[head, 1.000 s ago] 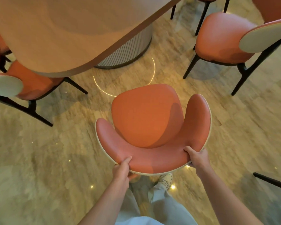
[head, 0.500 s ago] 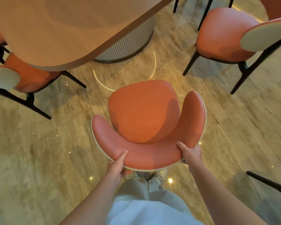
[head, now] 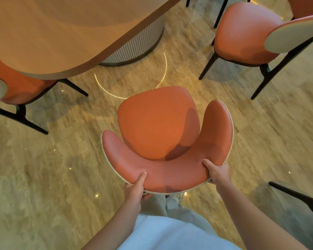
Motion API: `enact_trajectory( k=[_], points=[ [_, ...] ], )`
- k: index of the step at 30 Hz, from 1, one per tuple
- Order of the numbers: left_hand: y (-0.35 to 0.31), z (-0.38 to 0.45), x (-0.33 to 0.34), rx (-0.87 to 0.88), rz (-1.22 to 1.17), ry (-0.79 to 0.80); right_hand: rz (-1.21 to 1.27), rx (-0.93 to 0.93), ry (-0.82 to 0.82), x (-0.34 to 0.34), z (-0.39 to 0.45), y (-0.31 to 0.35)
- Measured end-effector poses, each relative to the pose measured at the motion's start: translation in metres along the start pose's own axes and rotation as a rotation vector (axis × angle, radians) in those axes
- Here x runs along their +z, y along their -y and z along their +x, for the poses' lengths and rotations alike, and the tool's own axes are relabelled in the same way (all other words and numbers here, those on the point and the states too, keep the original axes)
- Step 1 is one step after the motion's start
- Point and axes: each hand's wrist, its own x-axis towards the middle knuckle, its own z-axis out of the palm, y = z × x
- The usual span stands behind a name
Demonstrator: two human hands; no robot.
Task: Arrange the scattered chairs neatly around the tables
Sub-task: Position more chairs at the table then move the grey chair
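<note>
Orange leather-look upholstery, smooth and padded, w/ a cream piped rim: that's the chair [head: 159, 123] we've got in hand. We grip its curved backrest [head: 170, 170] at both ends of the low part of the curve: our left hand [head: 134, 191] clamps the rim w/ the thumb pressed on the padded inner face, our right hand [head: 218, 173] wraps over the edge, fingers hidden behind. Both hands closed on the backrest, neither free.

The chair stands on open floor [head: 43, 177], facing the table [head: 65, 33], seat front well short of the table edge and roughly in line w/ the ribbed pedestal base [head: 137, 46]. Its legs are hidden under the seat.

Handling, as we judge it: rigid shell, padding gives a bit under the thumb; prob. moderate weight, OK for two hands. Upholstery looks slick, so the piped rim is the better purchase than the face. Backrest top is the sensible hold: symmetric, keeps it from yawing when pushed.

Floor is polished pale stone-look, glossy, w/ light spots and a thin bright arc reflected near the pedestal. Prob. slides easily, may scrape.

Room: a matching chair at the left [head: 22, 87] sits partly tucked under the table edge; another at the right [head: 248, 33] stands apart, angled off from the table. A dark chair leg [head: 296, 195] pokes in at the lower right edge. The gap between the neighbours looks wide enough for ours.
</note>
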Motion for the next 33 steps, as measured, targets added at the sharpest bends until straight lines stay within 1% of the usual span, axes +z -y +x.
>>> enact_trajectory(
  k=[12, 19, 22, 26, 31, 33],
  points=[
    [-0.003, -0.002, -0.001, -0.009, 0.025, 0.000, 0.017, -0.011, -0.008, 0.000, 0.002, -0.002],
    [-0.002, -0.003, 0.002, -0.017, -0.007, -0.038, 0.008, -0.046, 0.006, 0.001, 0.007, -0.010],
    [0.000, -0.011, 0.010, -0.031, -0.065, -0.077, -0.005, -0.067, 0.023, -0.004, 0.007, -0.009],
    [0.008, -0.022, 0.024, -0.041, -0.196, -0.136, -0.026, -0.067, 0.130, -0.014, 0.009, -0.009],
    [0.028, -0.046, 0.049, 0.047, -0.291, -0.220, -0.036, -0.032, 0.301, -0.031, 0.019, -0.001],
    [0.039, -0.056, 0.056, 0.058, -0.324, -0.217, -0.036, -0.001, 0.341, -0.039, 0.023, 0.008]
  ],
)
